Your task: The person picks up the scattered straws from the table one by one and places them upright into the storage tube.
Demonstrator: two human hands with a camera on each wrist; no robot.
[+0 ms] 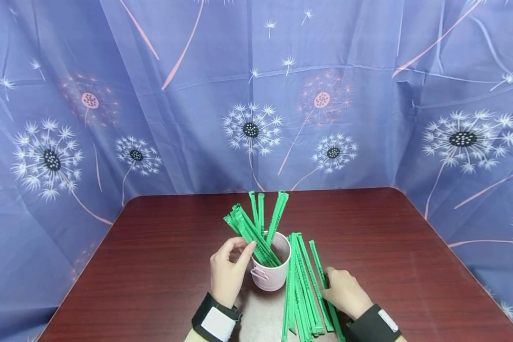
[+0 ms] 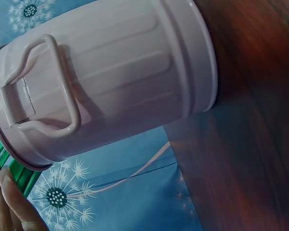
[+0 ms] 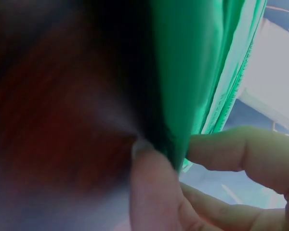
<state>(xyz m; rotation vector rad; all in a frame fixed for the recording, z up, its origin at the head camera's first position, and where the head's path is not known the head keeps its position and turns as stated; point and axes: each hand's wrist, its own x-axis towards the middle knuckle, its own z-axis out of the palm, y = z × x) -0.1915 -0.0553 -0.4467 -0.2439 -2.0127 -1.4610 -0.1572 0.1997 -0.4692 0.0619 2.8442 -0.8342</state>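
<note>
A small pink metal bucket (image 1: pixel 270 278) with a side handle stands on the table, with several slim green stick packets (image 1: pixel 278 213) leaning in it. My left hand (image 1: pixel 230 270) is at its left rim, thumb and fingers holding a bunch of green packets (image 1: pixel 250 228) that slants into the bucket. In the left wrist view, the bucket (image 2: pixel 120 72) hides most of that bunch. My right hand (image 1: pixel 346 289) pinches a green stick packet (image 3: pixel 183 72) between thumb and finger, at the right side of a loose row of green packets (image 1: pixel 301 285) lying beside the bucket.
The dark red wooden table (image 1: pixel 166 266) has a lighter patch (image 1: pixel 262 313) at its near edge, left of the loose packets. A blue curtain (image 1: pixel 188 118) with dandelion prints hangs behind and along both sides. Both wrists wear black bands (image 1: pixel 215 318).
</note>
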